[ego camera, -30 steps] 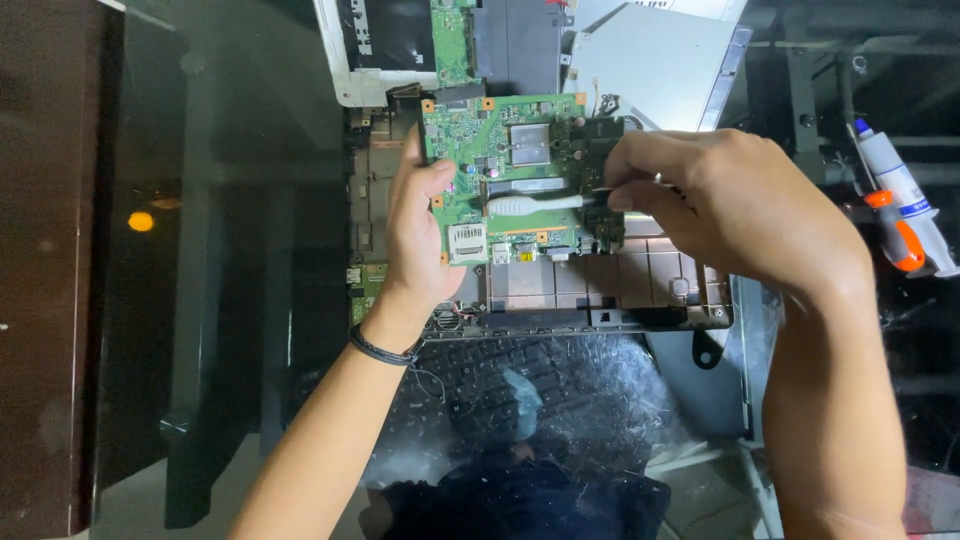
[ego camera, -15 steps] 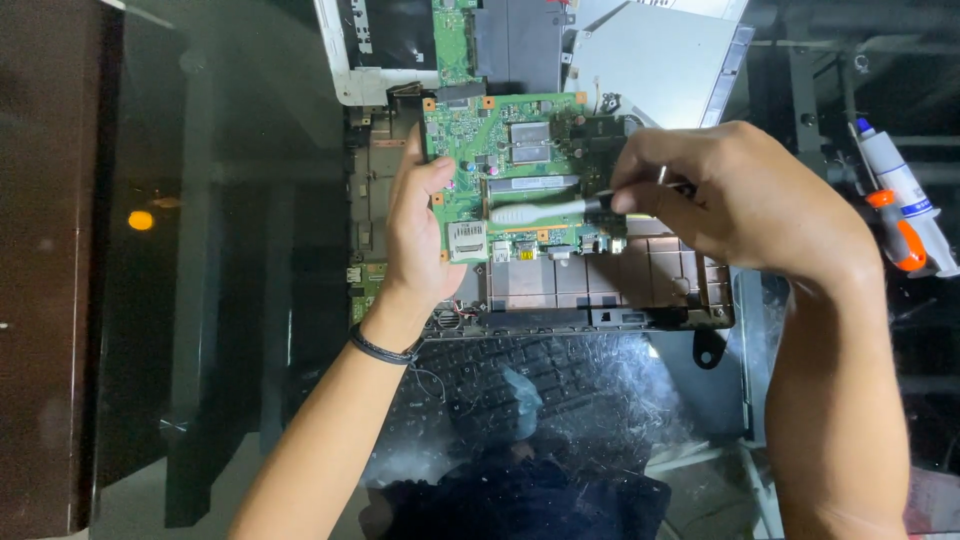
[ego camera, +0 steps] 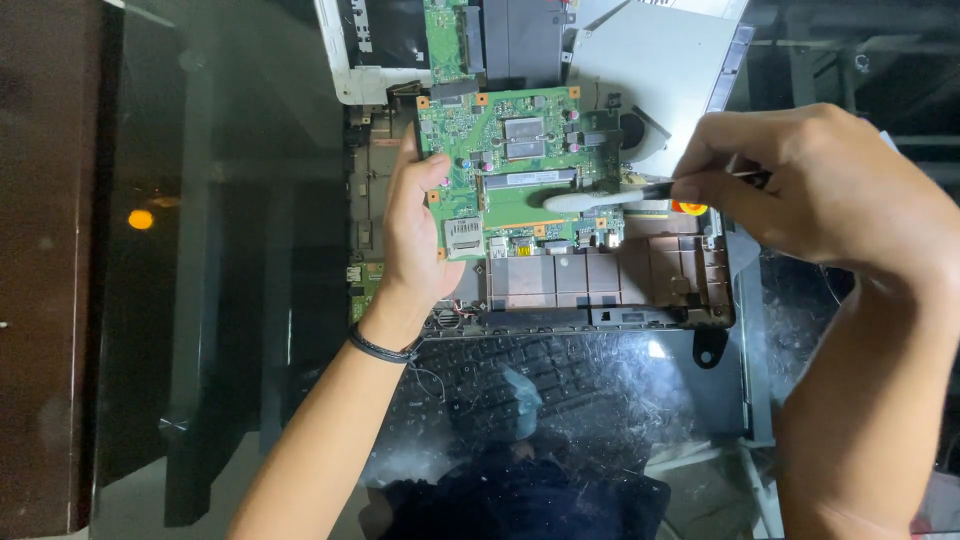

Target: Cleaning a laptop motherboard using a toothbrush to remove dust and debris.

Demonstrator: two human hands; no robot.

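A dark glass worktop (ego camera: 230, 300) is seen, shiny like a mirror — a small orange light (ego camera: 141, 219) is reflected in it. A brown strip (ego camera: 45, 270) is seen along the left edge. The room is dim — little else can be made out.

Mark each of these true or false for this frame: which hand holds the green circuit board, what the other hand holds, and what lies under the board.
1. The left hand grips the green circuit board by its left edge. True.
2. The right hand is empty. False: it holds a slim brush-like tool whose pale tip lies on the board.
3. The board sits over an opened laptop base. True.
4. The work surface is a wooden table. False: it is a reflective glass top.
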